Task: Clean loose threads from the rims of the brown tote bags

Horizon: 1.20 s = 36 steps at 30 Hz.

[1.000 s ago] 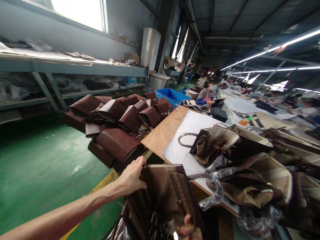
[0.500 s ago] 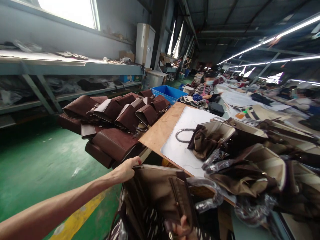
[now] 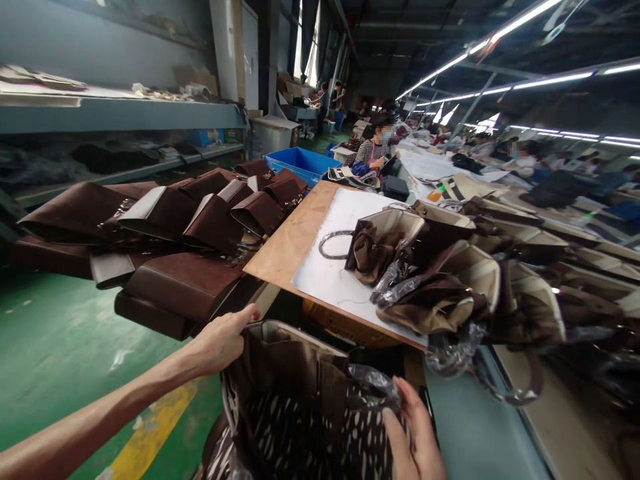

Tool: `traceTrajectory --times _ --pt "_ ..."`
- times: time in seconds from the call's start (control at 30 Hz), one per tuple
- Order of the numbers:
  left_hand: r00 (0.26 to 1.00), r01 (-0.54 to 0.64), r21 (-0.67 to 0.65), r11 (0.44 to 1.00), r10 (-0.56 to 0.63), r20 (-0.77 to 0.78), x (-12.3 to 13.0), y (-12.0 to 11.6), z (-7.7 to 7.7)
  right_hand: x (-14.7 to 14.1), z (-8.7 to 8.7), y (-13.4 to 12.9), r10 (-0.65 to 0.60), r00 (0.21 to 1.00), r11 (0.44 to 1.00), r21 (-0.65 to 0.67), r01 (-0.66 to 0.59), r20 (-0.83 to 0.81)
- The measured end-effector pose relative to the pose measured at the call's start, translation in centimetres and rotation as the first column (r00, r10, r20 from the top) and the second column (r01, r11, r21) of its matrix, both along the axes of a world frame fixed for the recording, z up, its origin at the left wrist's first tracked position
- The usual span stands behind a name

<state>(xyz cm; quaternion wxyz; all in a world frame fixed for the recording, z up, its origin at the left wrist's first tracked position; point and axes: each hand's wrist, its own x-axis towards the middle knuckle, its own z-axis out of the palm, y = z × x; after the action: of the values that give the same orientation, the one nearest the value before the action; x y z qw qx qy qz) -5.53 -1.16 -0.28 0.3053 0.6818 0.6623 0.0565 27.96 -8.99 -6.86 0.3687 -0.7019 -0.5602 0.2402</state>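
Low in the head view is a handbag (image 3: pixel 300 407), its mouth open towards me. It has a brown lining and a dark panel with white dashes. My left hand (image 3: pixel 225 339) is closed on the far left corner of its rim. On the other side, my right hand (image 3: pixel 415 437) has thumb and fingers about the bag's right edge, at a plastic-wrapped handle (image 3: pixel 373 385). Part of that grip is hidden by the fingers. Beyond the bag, a brown bag with a crumpled lining (image 3: pixel 375 253) lies on a white sheet (image 3: pixel 325 267).
Dark brown bag bodies (image 3: pixel 175 287) are piled at left. A wooden board (image 3: pixel 285 233) lies under the sheet. More open bags (image 3: pixel 530 300) crowd the right side. Further back are a blue bin (image 3: pixel 300 163) and a seated person (image 3: pixel 373 150). A long bench (image 3: pixel 150 117) lines the wall.
My right hand has come out from inside the bag to its right edge by the wrapped handle. My left hand keeps its hold on the rim. The view has turned right.
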Motion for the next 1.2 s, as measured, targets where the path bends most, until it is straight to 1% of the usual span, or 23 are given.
traceTrajectory --times 0.07,0.1,0.13,0.17,0.2,0.23,0.27,0.3,0.33,0.4,0.47,0.5,0.53,0.6,0.7,0.77,0.83,0.9,0.97,1.03,1.1,1.2 --pt "1.0 0.029 0.003 1.0 -0.029 -0.001 0.0 0.1 -0.1 -1.6 3.3 1.4 0.123 0.977 0.987 0.081 -0.138 0.173" --pt "0.999 0.044 0.002 0.999 -0.044 -0.008 0.0 0.0 -0.2 -2.6 4.6 2.2 0.182 0.95 0.973 0.094 -0.212 0.253" --pt "0.998 0.056 0.0 0.998 -0.056 -0.025 0.0 0.0 -0.4 -3.6 5.7 3.1 0.254 0.916 0.956 0.059 -0.286 0.312" --pt "0.997 0.068 -0.005 0.998 -0.068 -0.048 0.0 -0.1 -0.6 -4.5 6.5 4.0 0.339 0.88 0.936 -0.025 -0.351 0.333" --pt "0.994 0.078 -0.004 0.997 -0.078 -0.075 0.0 -0.2 -0.7 -5.3 7.1 4.8 0.407 0.857 0.913 -0.133 -0.385 0.315" --pt "0.991 0.095 0.013 0.995 -0.093 -0.101 0.1 -0.3 -0.8 -6.0 7.6 5.4 0.464 0.841 0.882 -0.235 -0.408 0.277" --pt "0.987 0.115 0.06 0.992 -0.108 -0.118 0.2 -0.5 -0.7 -6.6 7.8 6.0 0.503 0.832 0.849 -0.314 -0.425 0.234" --pt "0.985 0.142 0.137 0.98 -0.126 -0.116 0.4 -0.7 -0.5 -7.0 7.9 6.4 0.527 0.826 0.823 -0.361 -0.439 0.197" --pt "0.983 0.174 0.23 0.958 -0.156 -0.092 0.7 -0.8 -0.2 -7.3 7.9 6.7 0.547 0.82 0.804 -0.379 -0.458 0.17" --pt "0.957 0.269 0.378 0.886 -0.289 -0.006 1.4 -1.0 0.7 -7.6 7.8 6.9 0.577 0.806 0.781 -0.375 -0.499 0.13" --pt "0.887 0.38 0.412 0.828 -0.453 0.093 2.1 -0.9 1.6 -7.6 7.7 6.9 0.586 0.806 0.768 -0.377 -0.518 0.086" --pt "0.849 0.427 0.4 0.811 -0.512 0.131 2.4 -0.8 2.0 -7.6 7.7 6.9 0.582 0.811 0.766 -0.382 -0.517 0.068" --pt "0.823 0.458 0.383 0.802 -0.546 0.158 2.7 -0.7 2.2 -7.5 7.8 6.9 0.574 0.817 0.767 -0.387 -0.512 0.056" --pt "0.813 0.468 0.351 0.811 -0.551 0.187 3.1 -0.4 2.3 -7.2 7.8 7.1 0.557 0.829 0.774 -0.39 -0.499 0.046" --pt "0.827 0.446 0.288 0.848 -0.513 0.229 3.4 -0.2 1.7 -6.6 7.8 7.4 0.55 0.834 0.778 -0.383 -0.498 0.034" --pt "0.859 0.396 0.232 0.889 -0.447 0.249 3.5 -0.3 1.3 -6.3 7.7 7.6 0.549 0.836 0.776 -0.384 -0.501 0.018" --pt "0.897 0.34 0.173 0.924 -0.374 0.236 3.6 -0.3 0.9 -6.3 7.6 7.6 0.551 0.834 0.769 -0.394 -0.503 0.01" --pt "0.914 0.334 0.12 0.935 -0.352 0.201 3.7 -0.3 0.9 -6.4 7.6 7.7 0.545 0.838 0.778 -0.392 -0.491 0.033" --pt "0.901 0.394 0.07 0.916 -0.401 0.165 3.8 -0.1 1.0 -6.6 7.7 7.7 0.533 0.843 0.795 -0.379 -0.473 0.066" --pt "0.864 0.486 0.059 0.872 -0.489 0.122 3.8 -0.1 1.3 -6.7 7.7 7.7 0.535 0.841 0.799 -0.37 -0.473 0.08" --pt "0.818 0.564 0.123 0.816 -0.573 0.055 4.0 -0.1 1.6 -6.6 7.7 7.8 0.547 0.834 0.792 -0.371 -0.485 0.076" --pt "0.762 0.62 0.296 0.726 -0.648 -0.007 4.1 -0.1 1.8 -6.4 7.6 8.1 0.549 0.833 0.791 -0.366 -0.491 0.07"
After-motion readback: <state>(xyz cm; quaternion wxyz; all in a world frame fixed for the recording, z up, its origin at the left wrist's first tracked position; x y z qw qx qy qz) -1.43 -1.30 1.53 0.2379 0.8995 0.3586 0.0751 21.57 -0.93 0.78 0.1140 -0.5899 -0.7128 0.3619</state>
